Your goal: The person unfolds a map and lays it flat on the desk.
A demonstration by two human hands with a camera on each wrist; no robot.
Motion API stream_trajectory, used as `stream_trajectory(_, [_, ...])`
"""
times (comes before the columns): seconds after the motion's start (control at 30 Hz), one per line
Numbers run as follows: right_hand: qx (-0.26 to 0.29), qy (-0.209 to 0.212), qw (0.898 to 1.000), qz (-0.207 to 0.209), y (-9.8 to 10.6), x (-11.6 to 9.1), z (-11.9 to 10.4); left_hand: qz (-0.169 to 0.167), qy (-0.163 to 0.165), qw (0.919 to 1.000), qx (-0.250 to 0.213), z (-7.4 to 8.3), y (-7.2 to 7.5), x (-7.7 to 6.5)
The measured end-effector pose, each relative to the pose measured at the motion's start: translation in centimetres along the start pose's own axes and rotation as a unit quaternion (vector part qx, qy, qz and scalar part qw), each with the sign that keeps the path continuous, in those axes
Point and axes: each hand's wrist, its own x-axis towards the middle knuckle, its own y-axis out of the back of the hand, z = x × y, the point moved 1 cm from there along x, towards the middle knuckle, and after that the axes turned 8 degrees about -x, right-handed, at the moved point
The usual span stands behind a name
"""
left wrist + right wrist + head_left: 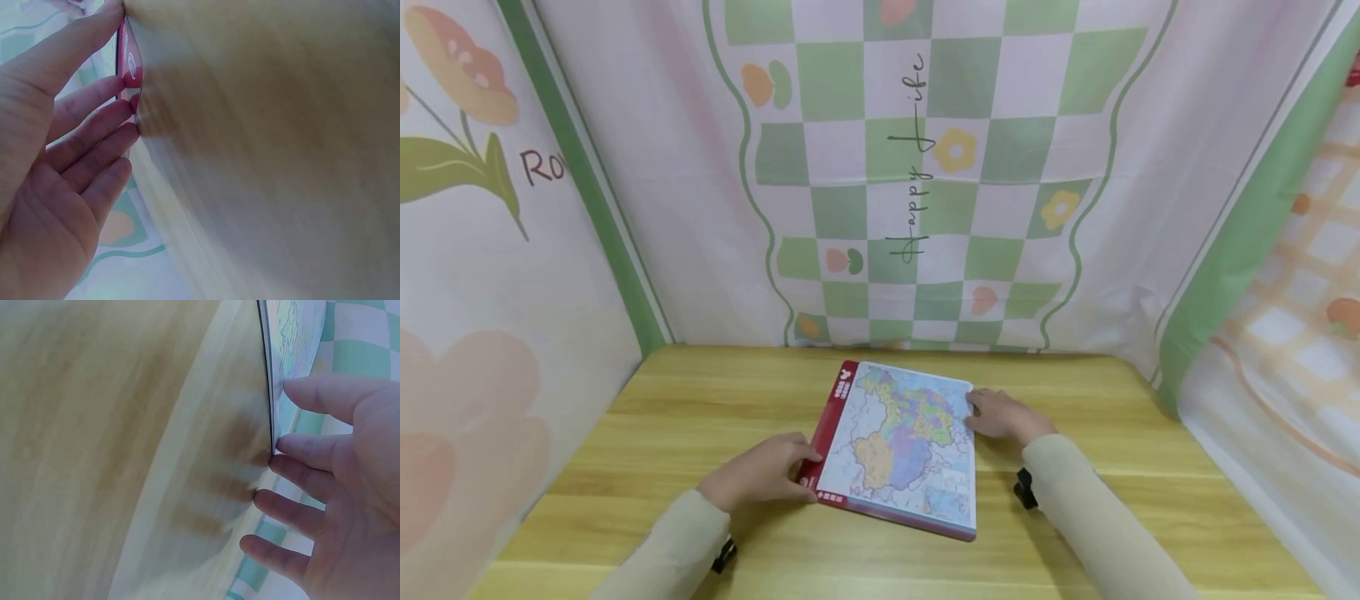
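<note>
A flat map board point(902, 442) lies on the wooden table, tilted a little in the head view. It carries a coloured map and has a red strip with white print along its left side. My left hand point(758, 472) is at that red strip near the front left corner, fingertips against the edge; the left wrist view shows its fingers point(100, 119) fairly straight. At the far right of the board, my right hand point(1002, 415) touches the side edge. The right wrist view shows its fingers point(297, 509) spread, with the thumb over the map's face.
The wooden table point(1090, 492) runs back to a hanging curtain point(835, 150) with green checks and flowers. Printed cloth point(467, 333) also hangs at the left and right sides. A small black piece point(1026, 488) shows under the right sleeve.
</note>
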Motion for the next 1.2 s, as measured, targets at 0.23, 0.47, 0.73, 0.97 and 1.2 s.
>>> stream_trajectory(0.23, [-0.009,0.026,1.000,0.000,0.1,-1.0,-0.4,-0.018,0.006,0.9998,-0.012,0.1,0.7,0.2])
stream_trajectory(0.47, [-0.015,0.045,0.999,-0.001,0.2,-2.6,-0.5,0.000,-0.001,1.0000,0.002,-0.7,1.0,1.0])
stream_trajectory(0.73, [-0.013,0.063,0.998,0.003,0.0,-4.1,-0.5,0.020,0.033,0.9993,-0.004,-1.3,1.2,1.9])
stream_trajectory(0.97, [0.000,0.084,0.996,0.010,-0.2,-5.1,-0.7,0.033,0.048,0.9982,-0.009,-1.8,1.0,2.6])
stream_trajectory(1.2, [0.011,0.099,0.995,0.000,-0.7,-5.6,-1.1,0.036,0.039,0.9986,-0.007,-2.2,0.6,3.4])
